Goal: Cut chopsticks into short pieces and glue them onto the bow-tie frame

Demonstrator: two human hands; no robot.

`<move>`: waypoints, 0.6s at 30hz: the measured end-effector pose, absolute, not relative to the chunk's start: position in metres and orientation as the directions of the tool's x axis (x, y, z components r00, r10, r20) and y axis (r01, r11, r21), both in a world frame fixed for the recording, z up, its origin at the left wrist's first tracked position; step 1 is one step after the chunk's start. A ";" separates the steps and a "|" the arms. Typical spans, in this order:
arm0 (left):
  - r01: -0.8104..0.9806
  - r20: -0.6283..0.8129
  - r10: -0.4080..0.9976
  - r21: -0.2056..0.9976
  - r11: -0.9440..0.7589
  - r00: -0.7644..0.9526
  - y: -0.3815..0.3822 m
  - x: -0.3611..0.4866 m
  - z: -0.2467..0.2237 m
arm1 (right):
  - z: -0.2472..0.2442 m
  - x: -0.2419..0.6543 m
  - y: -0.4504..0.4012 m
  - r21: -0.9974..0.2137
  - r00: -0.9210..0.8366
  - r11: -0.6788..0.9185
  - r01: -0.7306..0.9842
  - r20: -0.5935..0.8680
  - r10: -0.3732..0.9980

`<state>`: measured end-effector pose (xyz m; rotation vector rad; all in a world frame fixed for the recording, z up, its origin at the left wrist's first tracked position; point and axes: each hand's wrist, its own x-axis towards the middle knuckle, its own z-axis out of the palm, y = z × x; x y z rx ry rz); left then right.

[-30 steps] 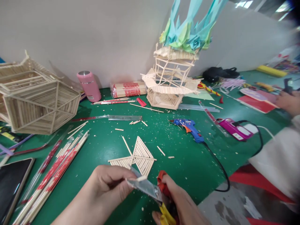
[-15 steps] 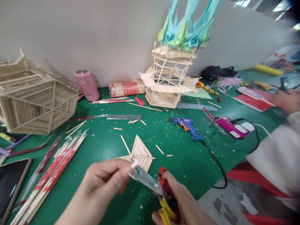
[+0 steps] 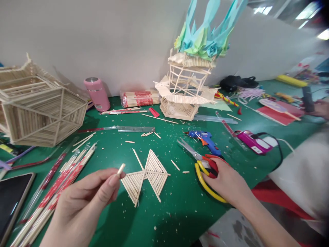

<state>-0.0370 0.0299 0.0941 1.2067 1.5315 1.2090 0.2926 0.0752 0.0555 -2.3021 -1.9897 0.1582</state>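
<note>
My left hand (image 3: 89, 199) pinches a short piece of wooden stick (image 3: 121, 168) between thumb and fingertips, left of the flat stick frame. That frame (image 3: 156, 166) lies on the green table, with several of its triangular sections filled by parallel sticks. Off to the right, my right hand (image 3: 226, 180) is closed around the handles of scissors (image 3: 197, 156) with red and yellow grips. Their blades are parted and point up-left, just left of the blue glue gun (image 3: 205, 140). Whether the scissors rest on the table I cannot tell.
A stick-built tower (image 3: 183, 85) with teal paper on top and a pink bottle (image 3: 97, 94) stand by the wall. At left are a larger stick structure (image 3: 46, 113), packs of sticks (image 3: 59, 185) and a phone (image 3: 15, 202). Another person's hand (image 3: 321, 109) shows at right beyond a purple power strip (image 3: 254, 140).
My right hand has carried the scissors away from the stick piece, up and right towards the glue gun. My left hand has moved left with the piece, uncovering more of the flat frame.
</note>
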 end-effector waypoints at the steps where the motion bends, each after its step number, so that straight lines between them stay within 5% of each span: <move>1: 0.210 -0.046 0.985 0.974 0.081 -0.169 0.030 -0.035 0.095 | 0.054 0.293 0.077 -0.127 0.115 -0.115 0.985 -0.008 0.993; 10: 0.358 -0.026 0.999 0.933 0.034 -0.026 0.030 -0.011 0.100 | 0.064 0.293 0.078 -0.008 -0.005 0.005 1.000 0.076 0.997; 12: 0.397 0.014 1.000 0.918 -0.009 -0.010 0.030 -0.006 0.098 | 0.074 0.285 0.072 -0.089 -0.007 0.028 0.996 0.230 0.973; 15: 0.497 0.092 0.991 0.858 -0.130 0.100 0.028 0.003 0.098 | 0.090 0.254 0.058 -0.358 -0.091 0.265 0.895 0.435 0.896; 18: 0.562 0.140 0.963 0.789 -0.249 0.231 0.024 0.008 0.100 | 0.101 0.216 0.045 -0.433 -0.373 0.547 0.717 0.424 0.825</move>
